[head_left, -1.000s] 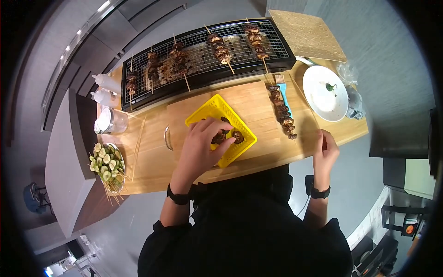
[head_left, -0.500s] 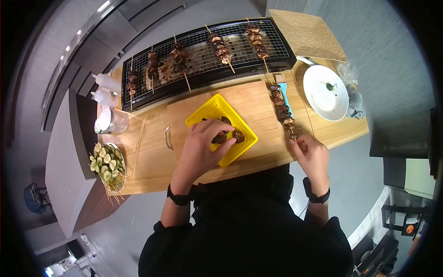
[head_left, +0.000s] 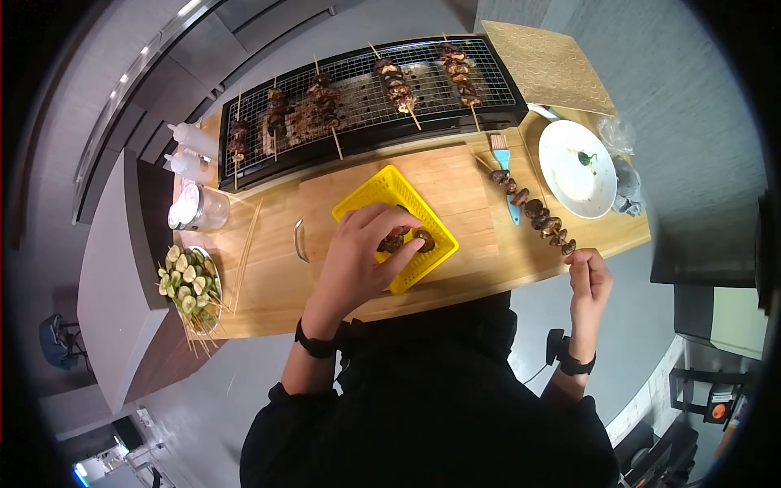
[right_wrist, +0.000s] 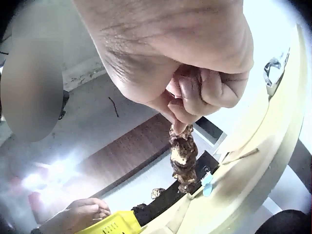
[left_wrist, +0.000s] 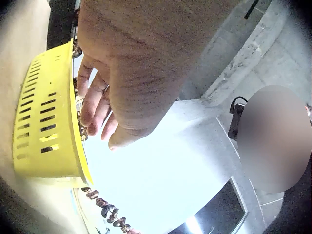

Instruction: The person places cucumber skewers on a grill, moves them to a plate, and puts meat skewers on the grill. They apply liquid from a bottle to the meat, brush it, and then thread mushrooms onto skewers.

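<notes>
In the head view my left hand [head_left: 358, 248] hovers over a yellow basket [head_left: 443, 254], its fingers bent loosely with the fingertips close to browned mushrooms [head_left: 424, 240] lying inside. From the left wrist, the fingers hang relaxed beside the basket's slotted wall [left_wrist: 48, 117], with nothing seen between them. Beyond the board, my right hand [head_left: 591, 278] pinches the near end of a skewer of browned mushrooms [head_left: 541, 214]. That skewer slants across a blue-handled brush [head_left: 502, 156]. In the right wrist view the mushrooms [right_wrist: 183, 156] extend below the pinching fingertips; other fingers are curled in.
A black grill [head_left: 285, 163] bearing several skewers spans the back. The basket stands on a cutting board [head_left: 468, 203]. At right lies a white pan [head_left: 569, 191]; at left are squeeze bottles [head_left: 192, 167], a jar [head_left: 213, 210], bare sticks [head_left: 246, 248] and a plate of sliced vegetable skewers [head_left: 189, 281].
My right hand reached to the mushroom skewer, took its near end and swung it right over the brush. My left hand has stayed at the basket.
</notes>
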Motion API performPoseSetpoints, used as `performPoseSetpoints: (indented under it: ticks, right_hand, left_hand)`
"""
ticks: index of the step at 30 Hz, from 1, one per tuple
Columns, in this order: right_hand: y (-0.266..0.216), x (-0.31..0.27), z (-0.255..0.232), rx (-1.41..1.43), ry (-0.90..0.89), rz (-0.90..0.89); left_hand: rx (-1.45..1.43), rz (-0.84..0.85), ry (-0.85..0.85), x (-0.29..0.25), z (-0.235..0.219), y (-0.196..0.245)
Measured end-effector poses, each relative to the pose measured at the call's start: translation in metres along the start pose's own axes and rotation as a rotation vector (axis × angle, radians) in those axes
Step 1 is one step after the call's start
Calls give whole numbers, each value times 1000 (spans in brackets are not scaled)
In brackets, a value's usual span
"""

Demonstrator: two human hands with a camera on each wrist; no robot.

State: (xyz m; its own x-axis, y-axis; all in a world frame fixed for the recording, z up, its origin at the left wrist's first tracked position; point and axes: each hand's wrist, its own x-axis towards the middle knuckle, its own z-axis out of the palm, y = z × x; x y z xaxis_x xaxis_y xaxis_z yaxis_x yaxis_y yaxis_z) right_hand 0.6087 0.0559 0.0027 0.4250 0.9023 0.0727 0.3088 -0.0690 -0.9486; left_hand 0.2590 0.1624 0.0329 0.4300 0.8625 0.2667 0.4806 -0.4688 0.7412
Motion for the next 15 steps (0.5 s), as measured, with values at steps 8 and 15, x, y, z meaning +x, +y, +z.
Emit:
performPoseSetpoints:
  ticks: [8, 15]
  right_hand:
    - [-20, 3, 11, 216, -42, -64]
    - [-50, 9, 41, 227, -213, -126]
  left_hand:
    - [63, 128, 173, 10, -6, 17]
    - [247, 185, 192, 13, -18, 19]
